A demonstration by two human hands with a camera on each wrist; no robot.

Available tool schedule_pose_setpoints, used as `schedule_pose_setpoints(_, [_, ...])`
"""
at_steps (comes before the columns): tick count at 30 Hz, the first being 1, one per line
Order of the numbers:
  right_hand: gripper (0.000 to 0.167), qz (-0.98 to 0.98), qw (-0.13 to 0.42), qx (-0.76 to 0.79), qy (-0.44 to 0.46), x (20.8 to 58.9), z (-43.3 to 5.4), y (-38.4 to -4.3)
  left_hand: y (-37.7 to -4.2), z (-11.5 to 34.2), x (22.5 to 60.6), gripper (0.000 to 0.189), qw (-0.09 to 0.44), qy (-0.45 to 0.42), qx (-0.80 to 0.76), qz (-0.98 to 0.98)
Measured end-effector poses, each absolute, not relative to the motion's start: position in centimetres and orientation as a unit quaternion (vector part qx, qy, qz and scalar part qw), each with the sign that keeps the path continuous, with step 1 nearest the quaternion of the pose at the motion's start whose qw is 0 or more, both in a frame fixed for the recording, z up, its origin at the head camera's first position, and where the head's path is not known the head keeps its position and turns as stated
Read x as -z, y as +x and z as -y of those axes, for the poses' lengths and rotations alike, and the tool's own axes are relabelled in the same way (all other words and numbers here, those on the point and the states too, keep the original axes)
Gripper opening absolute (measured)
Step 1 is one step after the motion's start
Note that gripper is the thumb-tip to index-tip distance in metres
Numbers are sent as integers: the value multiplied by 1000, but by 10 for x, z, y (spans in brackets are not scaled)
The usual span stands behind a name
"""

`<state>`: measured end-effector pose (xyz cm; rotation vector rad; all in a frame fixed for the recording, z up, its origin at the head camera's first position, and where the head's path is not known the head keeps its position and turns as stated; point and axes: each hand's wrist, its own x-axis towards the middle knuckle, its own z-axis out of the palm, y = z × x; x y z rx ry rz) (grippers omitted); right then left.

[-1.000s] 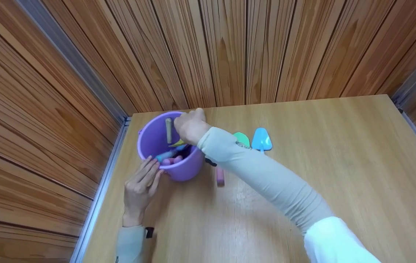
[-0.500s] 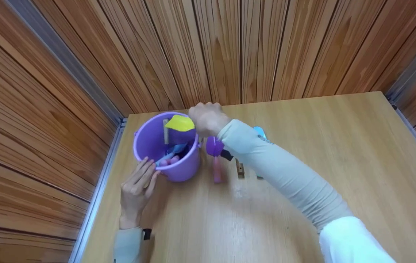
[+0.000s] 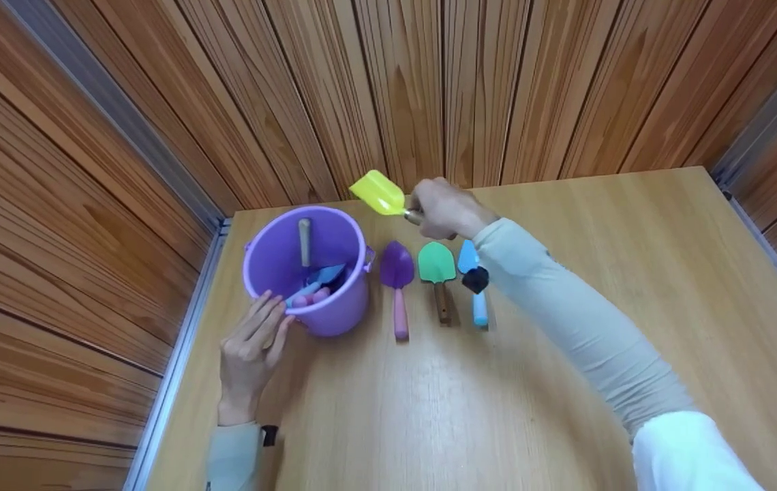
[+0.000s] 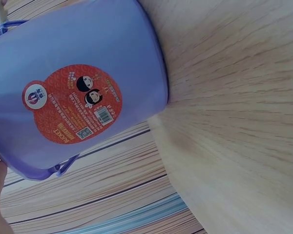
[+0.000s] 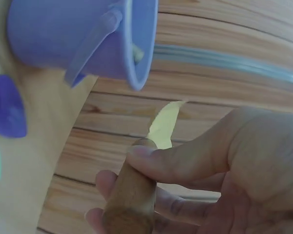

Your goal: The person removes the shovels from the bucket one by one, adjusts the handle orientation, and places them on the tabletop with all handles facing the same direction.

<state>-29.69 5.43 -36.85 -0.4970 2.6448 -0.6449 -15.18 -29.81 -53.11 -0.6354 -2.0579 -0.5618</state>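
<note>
My right hand [image 3: 446, 209] holds a toy trowel with a yellow blade [image 3: 379, 193] by its wooden handle [image 5: 133, 192]. It is in the air right of the purple bucket [image 3: 341, 317], blade toward the left. At the bucket's near-left rim my left hand [image 3: 247, 368] grips the edge, fingertips over it and thumb outside. Inside the bucket lie a blue tool [image 3: 326, 274], rounded pink pieces [image 3: 310, 298] and a pale handle [image 3: 305, 242] leaning on the wall; the rest is hard to make out.
Right of the bucket, a purple trowel [image 3: 397, 264] with a pink handle, a green trowel [image 3: 437, 262] with a brown handle and a blue trowel [image 3: 480, 310] lie in a row on the table [image 3: 395, 423]. Wood-panelled walls [image 3: 402, 88] stand behind and at the left.
The right hand has lifted the yellow trowel out of the bucket and carried it rightward, uncovering the row of trowels. The left hand stays at the bucket's rim.
</note>
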Motion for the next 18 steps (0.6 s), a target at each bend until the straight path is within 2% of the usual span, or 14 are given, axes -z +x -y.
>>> schedule_pose_setpoints(6, [25,-937,166,275,-139,386,-89,-292,-155,296,529,29,446,-264,224,825])
schedule_pose_setpoints(12, [23,-938,157,295,-89,403,-108,-283,-151,299,529,37,450,-253,229,825])
schedule_pose_setpoints(18, [37,-929,174,323,-39,421,-135,-274,-152,296,531,38,448,-257,240,822])
